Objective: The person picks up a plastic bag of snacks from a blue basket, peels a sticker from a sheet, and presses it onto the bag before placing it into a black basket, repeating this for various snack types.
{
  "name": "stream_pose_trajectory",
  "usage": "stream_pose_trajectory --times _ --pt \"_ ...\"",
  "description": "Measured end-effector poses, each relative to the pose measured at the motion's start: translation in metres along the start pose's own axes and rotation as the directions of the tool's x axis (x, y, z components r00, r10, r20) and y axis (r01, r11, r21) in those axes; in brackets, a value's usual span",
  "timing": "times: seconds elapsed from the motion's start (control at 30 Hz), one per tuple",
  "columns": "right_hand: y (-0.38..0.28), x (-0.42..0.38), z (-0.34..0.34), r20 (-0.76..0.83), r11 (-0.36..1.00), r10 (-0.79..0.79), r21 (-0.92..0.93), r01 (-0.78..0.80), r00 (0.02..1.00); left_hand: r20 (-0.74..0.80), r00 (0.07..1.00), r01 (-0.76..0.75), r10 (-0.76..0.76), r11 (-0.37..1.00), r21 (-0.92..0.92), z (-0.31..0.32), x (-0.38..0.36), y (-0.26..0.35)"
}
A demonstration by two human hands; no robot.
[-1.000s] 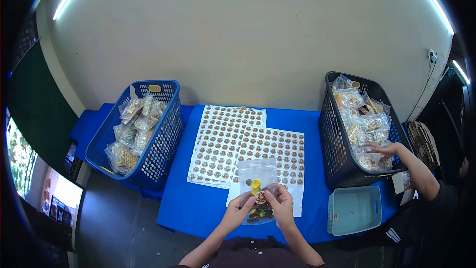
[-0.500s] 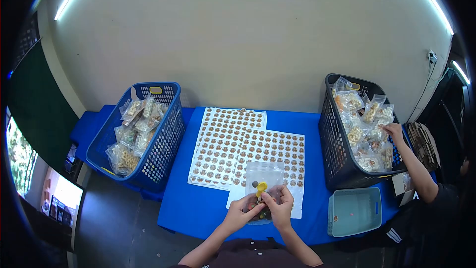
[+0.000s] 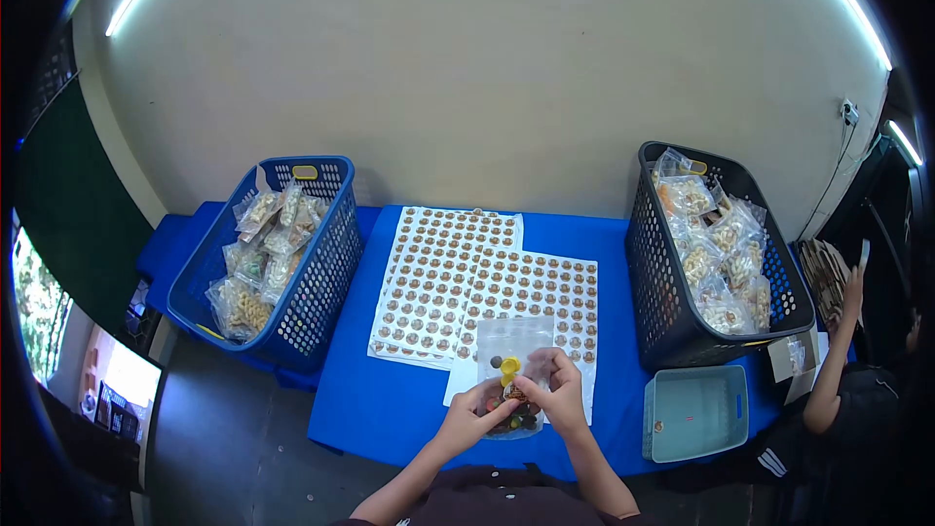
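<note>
Where the left hand and right hand partly cover a clear plastic bag, its yellow and dark pieces are hard to make out; both hands' fingers grip it above the tabletop. It hides part of the flat, dotted paper sheets. Beyond, perforated baskets hold crinkly packets.
</note>
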State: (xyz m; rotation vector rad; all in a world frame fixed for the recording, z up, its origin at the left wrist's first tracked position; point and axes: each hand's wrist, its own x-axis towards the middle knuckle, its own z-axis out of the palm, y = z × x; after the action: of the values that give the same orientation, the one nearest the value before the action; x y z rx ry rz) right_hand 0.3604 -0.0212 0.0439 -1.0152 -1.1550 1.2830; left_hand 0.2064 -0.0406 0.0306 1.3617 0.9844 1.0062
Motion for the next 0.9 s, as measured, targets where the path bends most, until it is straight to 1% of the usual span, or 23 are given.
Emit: stream_pose_trajectory --times 0.07,0.17,0.27,0.37,0.47,0.57,0.67,0.77,0.9 --pt "0.007 0.000 0.000 -0.017 0.999 -0.044 -0.024 0.044 0.999 0.006 1.000 -0.013 0.013 1.000 -0.011 -0.001 0.000 0.003" --pt "0.008 0.000 0.003 -0.061 0.999 0.044 0.016 -0.044 0.997 0.015 0.999 0.035 -0.035 0.999 0.009 -0.002 -0.001 0.011" --pt "0.010 0.003 0.008 -0.079 0.998 0.007 0.065 -0.002 0.997 -0.017 0.997 0.072 -0.075 0.988 -0.138 0.001 -0.002 -0.005" --pt "0.008 0.000 0.003 -0.016 0.997 0.050 0.063 -0.049 0.999 -0.015 0.999 0.033 -0.036 0.985 -0.170 0.002 0.001 -0.016" --pt "0.012 -0.001 0.001 0.001 0.994 0.055 0.095 -0.055 0.998 0.025 0.997 0.077 -0.074 0.991 -0.106 -0.002 0.001 -0.017" --pt "0.017 -0.002 0.000 -0.009 0.995 0.047 0.089 -0.046 0.999 -0.002 0.995 0.099 -0.101 0.981 -0.169 0.000 0.003 -0.012" --pt "0.009 -0.003 0.004 -0.038 0.989 0.083 0.129 -0.078 0.996 -0.036 0.998 0.050 -0.057 0.981 -0.187 0.004 0.005 -0.006" --pt "0.010 -0.003 0.000 0.012 0.982 0.082 0.169 -0.083 0.997 -0.049 0.995 0.067 -0.083 0.959 -0.274 0.002 0.005 -0.015" --pt "0.014 -0.004 0.001 0.005 0.986 0.096 0.134 -0.096 0.995 -0.035 0.991 0.121 -0.132 0.967 -0.225 -0.001 0.005 -0.013"
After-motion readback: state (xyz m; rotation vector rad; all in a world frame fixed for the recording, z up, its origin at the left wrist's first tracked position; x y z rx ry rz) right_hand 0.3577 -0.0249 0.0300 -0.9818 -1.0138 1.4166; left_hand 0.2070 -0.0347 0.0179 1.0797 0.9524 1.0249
